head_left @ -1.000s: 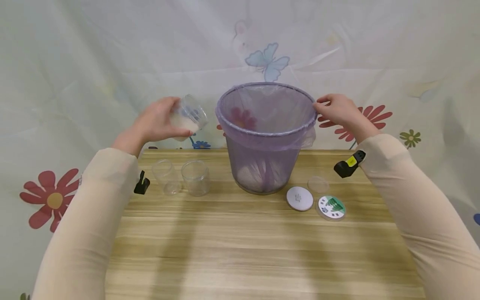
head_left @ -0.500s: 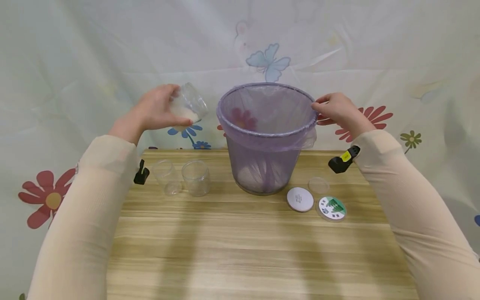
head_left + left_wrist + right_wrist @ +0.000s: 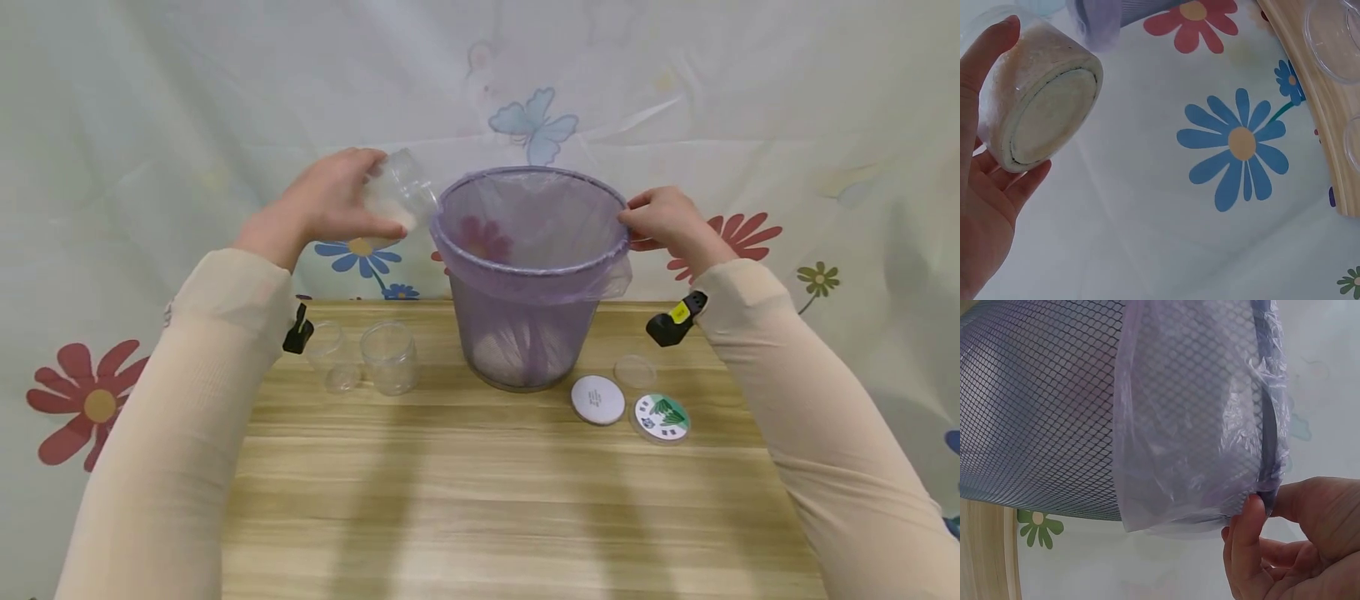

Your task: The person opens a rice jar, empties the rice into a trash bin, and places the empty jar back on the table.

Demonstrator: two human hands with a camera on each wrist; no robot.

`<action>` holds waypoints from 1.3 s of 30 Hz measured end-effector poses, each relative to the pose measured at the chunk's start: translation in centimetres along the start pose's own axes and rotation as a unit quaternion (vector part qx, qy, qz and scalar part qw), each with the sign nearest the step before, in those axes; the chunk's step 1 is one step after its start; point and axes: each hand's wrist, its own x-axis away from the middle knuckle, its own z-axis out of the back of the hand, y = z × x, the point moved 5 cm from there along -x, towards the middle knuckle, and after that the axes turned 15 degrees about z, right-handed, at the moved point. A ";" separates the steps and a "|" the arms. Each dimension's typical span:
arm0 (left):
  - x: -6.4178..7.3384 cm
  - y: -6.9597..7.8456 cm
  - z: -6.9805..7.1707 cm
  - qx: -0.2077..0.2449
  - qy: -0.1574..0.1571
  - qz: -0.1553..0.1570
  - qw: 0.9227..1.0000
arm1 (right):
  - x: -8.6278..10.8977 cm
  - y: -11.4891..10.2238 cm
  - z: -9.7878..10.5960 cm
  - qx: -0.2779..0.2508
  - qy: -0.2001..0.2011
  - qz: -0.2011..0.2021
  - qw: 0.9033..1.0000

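In my left hand (image 3: 333, 200) I grip a clear jar (image 3: 1047, 94) with a whitish, grainy filling gathered in its lower part. It is tilted, its mouth toward the left rim of a purple mesh wastebasket (image 3: 525, 325), and its base faces the left wrist camera. A thin purple bag (image 3: 1179, 425) lines the wastebasket and folds over its rim. My right hand (image 3: 667, 218) pinches the bag-covered rim on the right side between thumb and fingers. Something pale lies at the bottom of the wastebasket, seen only through the mesh.
Two clear containers (image 3: 390, 358) stand at the table's back left, with a small clear disc (image 3: 342, 378) beside them. Right of the wastebasket lie a white round lid (image 3: 597, 400), a green-and-white lid (image 3: 662, 417) and a clear disc (image 3: 636, 372). A flowered curtain (image 3: 375, 83) hangs behind.
My left hand has raised the jar and moved it right, up to the wastebasket's left rim. The right hand keeps its hold on the rim, its forearm shifting slightly left.
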 end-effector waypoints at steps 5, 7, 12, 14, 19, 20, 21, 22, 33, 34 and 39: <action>0.0 1.1 0.1 -0.014 -0.009 -0.006 1.000 | 0.0 -0.4 -0.4 0.018 -0.003 0.002 1.000; -0.1 1.5 0.2 -0.019 -0.009 -0.010 1.000 | 0.1 -0.5 -0.4 0.024 -0.004 0.001 1.000; -0.3 2.7 0.3 -0.023 -0.005 -0.024 0.999 | 0.2 -0.6 -0.7 0.026 -0.005 0.000 1.000; -0.4 3.2 0.3 -0.024 -0.005 -0.029 0.999 | 0.2 -0.6 -0.7 0.027 -0.005 0.001 1.000; -0.6 4.3 0.2 -0.034 -0.014 -0.040 0.998 | 0.1 -0.6 -0.8 0.030 -0.001 0.002 1.000; -0.6 4.5 0.2 -0.038 -0.014 -0.043 0.998 | 0.1 -0.6 -0.8 0.029 0.000 0.002 1.000; -0.6 4.7 0.1 -0.041 -0.015 -0.046 0.998 | 0.1 -0.5 -0.8 0.028 0.000 0.003 1.000; -0.7 4.9 0.0 -0.044 -0.015 -0.048 0.998 | 0.0 -0.5 -0.8 0.026 0.000 0.003 1.000; -0.7 6.7 -0.4 -0.065 -0.015 -0.067 0.996 | 0.1 -0.5 -0.8 0.026 0.001 0.001 1.000; -0.7 6.8 -0.4 -0.068 -0.017 -0.068 0.995 | 0.1 -0.5 -0.9 0.025 0.000 0.001 1.000; -0.7 7.3 -0.7 -0.080 -0.022 -0.071 0.994 | 0.1 -0.5 -0.9 0.028 0.000 0.002 1.000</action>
